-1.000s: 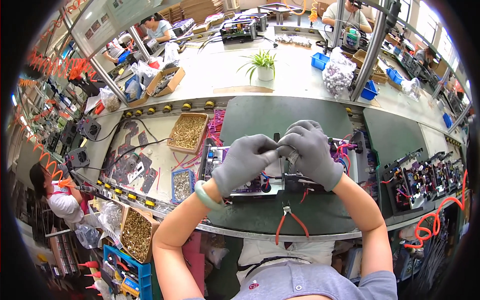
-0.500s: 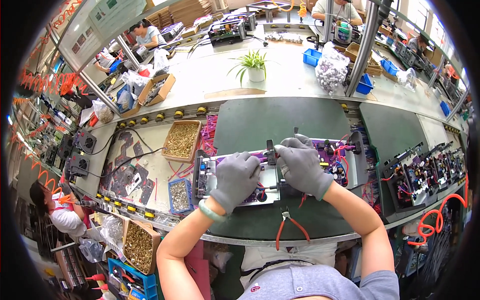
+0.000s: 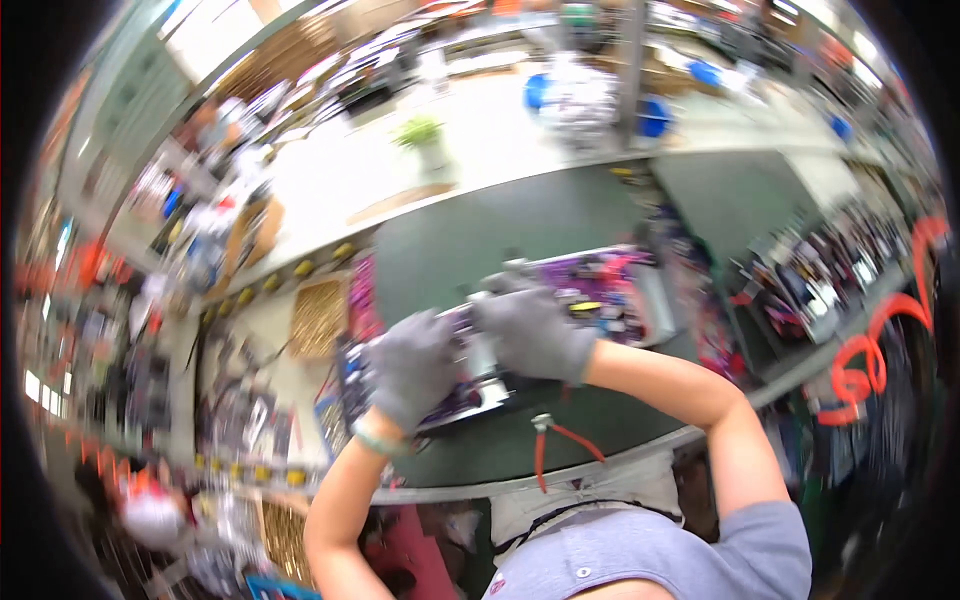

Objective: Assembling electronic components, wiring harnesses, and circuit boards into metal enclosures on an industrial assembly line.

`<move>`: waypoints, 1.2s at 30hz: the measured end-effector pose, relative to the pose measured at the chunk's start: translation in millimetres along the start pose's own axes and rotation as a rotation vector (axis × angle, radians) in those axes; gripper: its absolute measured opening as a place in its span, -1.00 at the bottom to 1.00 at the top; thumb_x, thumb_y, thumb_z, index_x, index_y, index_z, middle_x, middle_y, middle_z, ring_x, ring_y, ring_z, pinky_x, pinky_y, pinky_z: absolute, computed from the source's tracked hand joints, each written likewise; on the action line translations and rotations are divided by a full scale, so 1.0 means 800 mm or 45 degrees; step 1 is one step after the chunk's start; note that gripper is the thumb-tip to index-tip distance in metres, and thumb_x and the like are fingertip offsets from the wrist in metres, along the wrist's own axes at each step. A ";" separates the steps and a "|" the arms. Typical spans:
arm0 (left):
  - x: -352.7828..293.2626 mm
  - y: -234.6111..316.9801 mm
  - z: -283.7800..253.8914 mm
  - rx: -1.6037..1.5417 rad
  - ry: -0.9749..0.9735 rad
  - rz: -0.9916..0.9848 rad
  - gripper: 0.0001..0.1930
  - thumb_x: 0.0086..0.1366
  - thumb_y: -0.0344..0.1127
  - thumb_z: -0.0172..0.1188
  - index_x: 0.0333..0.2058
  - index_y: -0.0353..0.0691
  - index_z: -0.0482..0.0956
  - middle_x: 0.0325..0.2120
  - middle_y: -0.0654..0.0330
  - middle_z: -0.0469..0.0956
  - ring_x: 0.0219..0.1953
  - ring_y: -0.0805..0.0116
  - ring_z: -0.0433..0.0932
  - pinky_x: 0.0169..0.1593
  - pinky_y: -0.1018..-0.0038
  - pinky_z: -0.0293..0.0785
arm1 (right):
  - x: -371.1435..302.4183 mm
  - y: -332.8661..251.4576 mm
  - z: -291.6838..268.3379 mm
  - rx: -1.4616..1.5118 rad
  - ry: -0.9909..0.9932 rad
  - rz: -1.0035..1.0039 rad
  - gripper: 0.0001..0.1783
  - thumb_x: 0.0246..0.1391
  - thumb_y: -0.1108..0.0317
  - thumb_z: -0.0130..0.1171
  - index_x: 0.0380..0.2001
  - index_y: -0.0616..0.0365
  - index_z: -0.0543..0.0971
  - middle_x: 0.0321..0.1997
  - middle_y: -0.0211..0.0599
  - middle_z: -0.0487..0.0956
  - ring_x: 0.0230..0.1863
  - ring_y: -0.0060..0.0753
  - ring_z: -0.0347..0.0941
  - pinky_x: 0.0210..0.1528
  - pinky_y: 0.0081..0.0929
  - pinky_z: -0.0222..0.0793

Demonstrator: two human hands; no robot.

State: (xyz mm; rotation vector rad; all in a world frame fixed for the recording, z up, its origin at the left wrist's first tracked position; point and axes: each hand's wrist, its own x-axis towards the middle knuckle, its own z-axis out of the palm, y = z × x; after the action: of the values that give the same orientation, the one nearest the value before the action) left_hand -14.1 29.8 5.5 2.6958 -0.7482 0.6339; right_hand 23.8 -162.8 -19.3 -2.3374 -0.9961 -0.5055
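Note:
The view is smeared by motion. My left hand [image 3: 412, 368], in a grey glove, lies closed over the left part of an open electronic chassis with a silver metal plate [image 3: 488, 396]. Close to its right, my gloved right hand [image 3: 532, 328] is closed at the inner end of a purple circuit board [image 3: 592, 280] with coloured wires and components. Whatever the fingers grip is hidden beneath them and blurred. Nearer to me, cutting pliers [image 3: 543, 427] with red handles lie spread on the dark green mat [image 3: 470, 452].
Left of the work stand a box of brass-coloured small parts [image 3: 318, 318] and scattered dark plates [image 3: 250, 415]. More circuit assemblies [image 3: 825, 265] line the right side, near a coiled orange hose [image 3: 855, 375]. A potted plant [image 3: 430, 150] stands on the white table beyond.
The whole view has shifted and tilted, so the scene sits further left and blurs. Both hands stay on the chassis, close together. The pliers remain on the mat.

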 end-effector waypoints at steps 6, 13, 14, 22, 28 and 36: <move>-0.009 0.049 -0.028 0.252 0.193 0.010 -0.61 0.16 -0.20 0.25 -0.06 -0.23 0.53 -0.21 0.03 0.57 -0.13 -0.04 0.55 -0.04 0.14 0.43 | -0.026 -0.028 -0.045 0.246 0.361 -0.239 -0.50 -0.05 0.30 0.27 0.02 0.12 0.48 -0.13 -0.21 0.55 -0.01 -0.14 0.50 0.13 -0.11 0.33; 0.046 0.136 0.017 0.112 -0.415 0.171 -0.40 -0.03 -0.10 0.41 0.02 -0.12 0.49 -0.03 0.10 0.49 0.16 -0.03 0.36 0.20 0.05 0.24 | -0.229 0.155 -0.172 -0.274 0.448 0.601 -0.56 -0.04 0.37 0.24 -0.01 0.06 0.52 0.00 -0.15 0.56 -0.03 -0.04 0.51 0.02 -0.11 0.40; 0.045 0.139 0.023 0.297 -0.462 0.210 -0.38 -0.05 -0.09 0.42 0.03 -0.11 0.49 -0.02 0.11 0.48 0.19 -0.04 0.33 0.20 0.04 0.23 | -0.279 0.196 -0.162 -0.415 0.166 0.811 -0.48 -0.05 0.31 0.26 0.06 0.06 0.50 0.06 -0.19 0.54 -0.03 -0.11 0.49 0.03 -0.14 0.39; 0.029 0.111 0.015 0.222 -0.478 0.191 -0.42 -0.08 -0.47 0.23 0.03 0.01 0.57 -0.07 0.18 0.54 0.24 -0.07 0.32 0.08 0.09 0.35 | -0.386 0.291 -0.132 -0.958 -0.567 0.720 -0.21 0.04 0.07 0.14 0.36 -0.01 0.27 0.48 -0.27 0.17 0.46 -0.17 0.07 0.33 -0.07 0.08; 0.032 0.115 0.018 0.144 -0.410 0.191 -0.42 -0.08 -0.49 0.20 0.02 -0.05 0.56 -0.11 0.17 0.56 0.24 -0.09 0.34 0.03 0.12 0.37 | -0.427 0.331 -0.138 -1.579 -0.523 0.664 -0.44 0.19 0.29 -0.08 0.28 0.09 0.37 0.46 -0.30 0.24 0.44 -0.17 0.11 0.26 -0.16 0.18; 0.031 0.117 0.020 0.209 -0.362 0.156 -0.48 -0.08 -0.47 0.24 -0.03 -0.06 0.59 -0.15 0.18 0.56 0.23 -0.07 0.37 0.00 0.14 0.38 | -0.426 0.368 -0.130 -1.625 -0.507 0.844 -0.51 0.18 0.31 -0.04 0.16 0.19 0.48 0.35 -0.18 0.34 0.38 -0.12 0.18 0.04 -0.23 0.35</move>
State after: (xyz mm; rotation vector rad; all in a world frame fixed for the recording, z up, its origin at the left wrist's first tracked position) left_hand -40.3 -64.3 16.2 2.9473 -0.9770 0.3538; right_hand 6.8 -580.9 -216.1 -3.7496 0.1979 -0.4518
